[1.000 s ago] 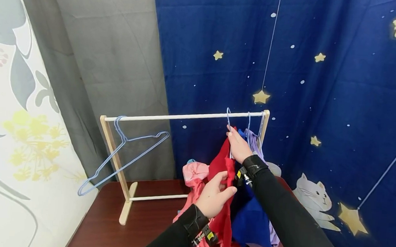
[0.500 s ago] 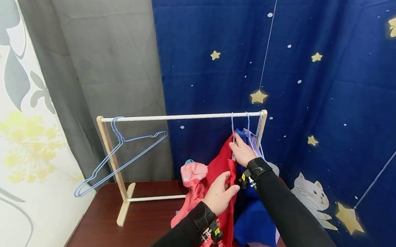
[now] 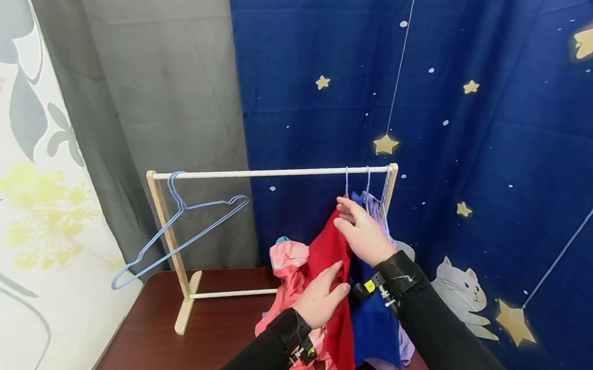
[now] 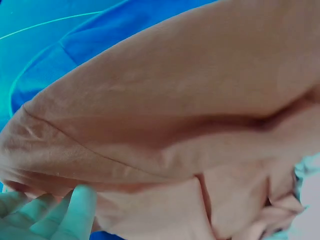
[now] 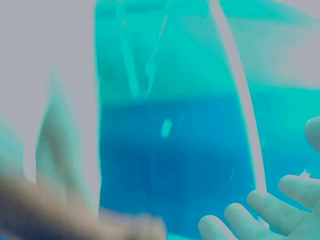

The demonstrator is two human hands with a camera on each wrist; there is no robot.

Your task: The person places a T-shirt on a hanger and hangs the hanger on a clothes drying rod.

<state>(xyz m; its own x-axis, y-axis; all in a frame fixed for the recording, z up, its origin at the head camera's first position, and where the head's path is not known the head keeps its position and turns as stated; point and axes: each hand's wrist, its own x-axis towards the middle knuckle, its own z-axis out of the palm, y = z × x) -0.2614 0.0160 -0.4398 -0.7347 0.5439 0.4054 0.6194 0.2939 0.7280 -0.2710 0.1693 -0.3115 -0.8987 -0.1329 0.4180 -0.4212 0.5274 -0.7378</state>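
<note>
A red garment (image 3: 330,254) hangs by a blue wire hanger (image 3: 347,182) from the white rail (image 3: 277,173) of a small clothes rack. My right hand (image 3: 366,233) is by the garment's upper end, just below the hook; its fingers are spread and hold nothing in the right wrist view. Lower down, my left hand (image 3: 320,301) lies along the red garment's near edge with fingers fairly straight. In the left wrist view its fingertips (image 4: 82,200) are at the cloth's edge; firm contact is unclear. Blue (image 3: 377,323) and lilac (image 3: 371,203) garments hang just right.
Bare blue wire hangers (image 3: 181,223) hang at the rail's left end and jut forward. Pink clothes (image 3: 290,257) are heaped on the dark red-brown table (image 3: 153,323), left of the red garment. Curtains stand behind; the rack's wooden left foot (image 3: 188,302) rests on the table.
My right hand has let go of the hanger's hook and come down and slightly right, fingers opening. The red garment swings fuller into view. My left hand has shifted only slightly.
</note>
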